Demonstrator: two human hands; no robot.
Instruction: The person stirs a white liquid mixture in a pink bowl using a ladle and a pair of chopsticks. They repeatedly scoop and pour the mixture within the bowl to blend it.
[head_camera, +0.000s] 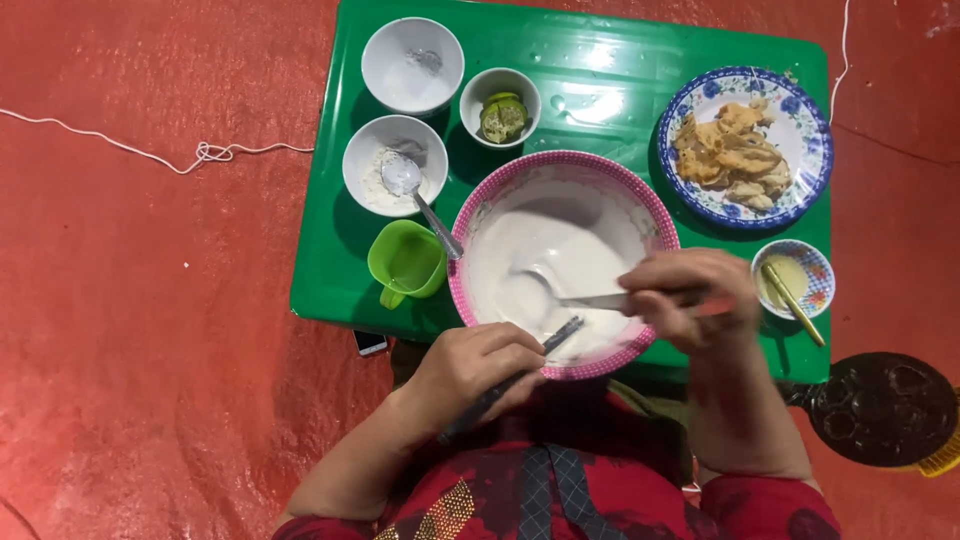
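Observation:
A large pink-rimmed bowl (640, 200) of white batter stands on the small green table (590, 50). My right hand (690, 295) grips a metal spoon (590, 300) whose bowl dips into the batter. My left hand (475, 365) rests at the bowl's near rim and holds a dark thin stick-like utensil (560, 335) pointing at the batter.
On the table: two white bowls (412, 65), one (375, 165) with flour and a spoon, a small bowl of lime pieces (500, 115), a green cup (407, 262), a blue-patterned plate of fried pieces (745, 150), a small sauce bowl (795, 278). A black mould pan (885, 405) sits on the red floor at right, a phone (370, 343) under the table edge.

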